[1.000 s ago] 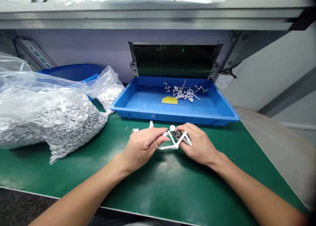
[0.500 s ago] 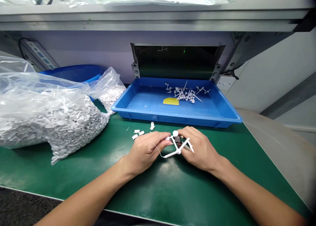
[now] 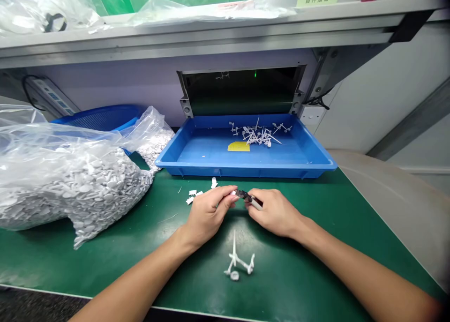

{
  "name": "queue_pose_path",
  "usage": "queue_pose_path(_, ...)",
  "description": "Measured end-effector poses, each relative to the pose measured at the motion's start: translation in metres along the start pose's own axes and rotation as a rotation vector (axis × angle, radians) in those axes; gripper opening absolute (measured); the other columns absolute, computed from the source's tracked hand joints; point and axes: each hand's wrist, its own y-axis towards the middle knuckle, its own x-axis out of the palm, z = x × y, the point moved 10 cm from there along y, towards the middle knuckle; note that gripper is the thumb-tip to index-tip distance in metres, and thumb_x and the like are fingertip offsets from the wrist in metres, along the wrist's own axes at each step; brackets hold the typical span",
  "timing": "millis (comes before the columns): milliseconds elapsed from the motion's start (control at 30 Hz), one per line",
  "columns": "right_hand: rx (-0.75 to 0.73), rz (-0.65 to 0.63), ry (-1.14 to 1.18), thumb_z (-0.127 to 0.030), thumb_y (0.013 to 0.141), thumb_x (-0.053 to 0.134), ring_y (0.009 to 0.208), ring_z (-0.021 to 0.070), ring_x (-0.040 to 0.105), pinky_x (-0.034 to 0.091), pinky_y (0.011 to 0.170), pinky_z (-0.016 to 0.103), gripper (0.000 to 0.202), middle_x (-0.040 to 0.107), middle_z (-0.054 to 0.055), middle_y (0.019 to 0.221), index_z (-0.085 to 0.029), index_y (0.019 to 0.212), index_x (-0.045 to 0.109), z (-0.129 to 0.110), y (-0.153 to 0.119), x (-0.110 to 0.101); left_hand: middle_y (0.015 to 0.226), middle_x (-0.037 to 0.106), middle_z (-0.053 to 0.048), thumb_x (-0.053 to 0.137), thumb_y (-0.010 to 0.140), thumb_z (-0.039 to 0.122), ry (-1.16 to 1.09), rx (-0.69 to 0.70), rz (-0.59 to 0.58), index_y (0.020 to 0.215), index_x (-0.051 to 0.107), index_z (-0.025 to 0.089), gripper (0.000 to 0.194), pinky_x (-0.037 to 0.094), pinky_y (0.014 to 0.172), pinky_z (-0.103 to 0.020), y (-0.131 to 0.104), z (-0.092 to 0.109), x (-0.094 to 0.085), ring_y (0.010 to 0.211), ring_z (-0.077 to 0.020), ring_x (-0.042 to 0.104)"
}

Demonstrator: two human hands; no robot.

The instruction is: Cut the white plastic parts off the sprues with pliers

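Between thumb and fingers, my left hand point(image 3: 208, 210) pinches a small white plastic part point(image 3: 234, 193). My right hand point(image 3: 276, 213) is wrapped round a pair of nippers point(image 3: 256, 203) with pale grips, and their dark jaws meet the part at the left fingertips. Below both hands, a branched white plastic sprue point(image 3: 236, 261) appears slightly blurred over the green tabletop, with a round piece at its near end. Just beyond my left hand lie several small white parts point(image 3: 190, 200), some partly covered by the fingers.
A blue tray point(image 3: 246, 169) at the back holds a heap of white sprues point(image 3: 260, 135) and a yellow label point(image 3: 238, 146). Clear bags of small white parts point(image 3: 101, 186) fill the left side, before a blue basket point(image 3: 101, 118). A metal shelf point(image 3: 197, 36) crosses overhead.
The branched sprue has come away from between my hands and is now lower, nearer to me. The nippers' jaws now show at my left fingertips. The view has shifted slightly.
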Motion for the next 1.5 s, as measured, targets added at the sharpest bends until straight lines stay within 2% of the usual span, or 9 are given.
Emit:
queue_pose_path(133,0.069,0.065,-0.042,-0.023,0.084,0.051,0.069,0.0146,0.056,0.035,0.063,0.026,0.007,0.063,-0.003,0.076,-0.023,0.084,0.058,0.022,0.006,-0.007,0.086,0.073,-0.003,0.056,0.094,0.024,-0.066,-0.115,0.002,0.11,0.067,0.016,0.021,0.053,0.07,-0.023,0.003,-0.015,0.003,0.072,-0.013,0.069)
queue_pose_path(267,0.037,0.012,-0.114,-0.026,0.085,0.051,0.077,0.0177,0.06,0.039,0.066,0.028,0.011,0.064,-0.001,0.086,-0.025,0.09,0.06,0.032,0.001,-0.003,0.092,0.072,-0.005,0.054,0.092,0.02,-0.011,-0.079,0.12,0.109,0.068,0.017,0.021,0.053,0.076,-0.024,0.002,-0.002,-0.036,0.081,-0.014,0.068)
queue_pose_path(367,0.007,-0.094,-0.129,-0.032,0.087,0.05,0.083,0.0195,0.062,0.044,0.067,0.029,0.019,0.065,-0.001,0.097,-0.031,0.102,0.061,0.047,-0.003,0.016,0.091,0.07,-0.005,0.054,0.091,0.018,0.112,-0.003,0.351,0.104,0.068,0.017,0.019,0.053,0.077,-0.025,0.002,0.012,-0.111,0.079,-0.0141,0.068)
queue_pose_path(533,-0.028,-0.111,-0.133,-0.046,0.088,0.05,0.095,0.0238,0.065,0.05,0.068,0.031,0.03,0.065,0.001,0.114,-0.035,0.114,0.06,0.077,0.002,0.041,0.096,0.07,-0.005,0.05,0.092,0.024,0.543,-0.051,0.817,0.101,0.069,0.016,0.022,0.052,0.085,-0.03,-0.014,0.022,-0.282,0.089,-0.0171,0.067)
queue_pose_path(700,-0.053,-0.067,-0.123,-0.045,0.086,0.053,0.089,0.0245,0.067,0.052,0.065,0.031,0.031,0.067,0.002,0.11,-0.034,0.113,0.065,0.073,0.005,0.038,0.104,0.07,-0.007,0.057,0.089,0.032,0.612,-0.091,0.83,0.102,0.072,0.017,0.025,0.048,0.095,-0.036,-0.031,0.014,-0.337,0.1,-0.0202,0.064)
queue_pose_path(833,-0.06,-0.08,-0.187,-0.037,0.085,0.053,0.084,0.0225,0.066,0.049,0.065,0.03,0.029,0.068,0.003,0.103,-0.029,0.11,0.065,0.044,-0.002,0.014,0.087,0.07,-0.005,0.055,0.092,0.034,0.196,-0.199,0.75,0.103,0.071,0.017,0.026,0.055,0.068,-0.029,-0.06,0.002,-0.278,0.071,-0.0152,0.065)
queue_pose_path(1000,-0.062,-0.053,-0.279,-0.031,0.081,0.057,0.083,0.0205,0.063,0.043,0.068,0.028,0.024,0.069,0.002,0.098,-0.025,0.104,0.065,0.037,0.005,0.003,0.086,0.071,-0.001,0.069,0.083,0.027,0.151,-0.173,-0.262,0.087,0.074,0.022,0.008,0.05,0.069,-0.023,-0.058,0.015,-0.109,0.076,-0.0152,0.065)
queue_pose_path(1067,-0.072,-0.043,-0.289,-0.03,0.081,0.058,0.084,0.0203,0.062,0.042,0.067,0.028,0.025,0.069,0.002,0.099,-0.025,0.105,0.064,0.039,0.004,0.004,0.09,0.07,-0.002,0.063,0.088,0.025,0.06,-0.133,-0.5,0.093,0.072,0.022,0.011,0.049,0.071,-0.022,-0.07,0.022,-0.064,0.08,-0.0145,0.065)
queue_pose_path(1500,-0.082,-0.04,-0.225,-0.027,0.081,0.057,0.08,0.0186,0.059,0.038,0.068,0.027,0.025,0.067,0.004,0.092,-0.018,0.103,0.066,0.033,0.003,0.001,0.072,0.062,0.0,0.059,0.09,0.026,-0.018,-0.245,-0.668,0.084,0.067,0.02,0.012,0.038,0.057,-0.022,-0.111,0.038,0.017,0.063,-0.0124,0.055)
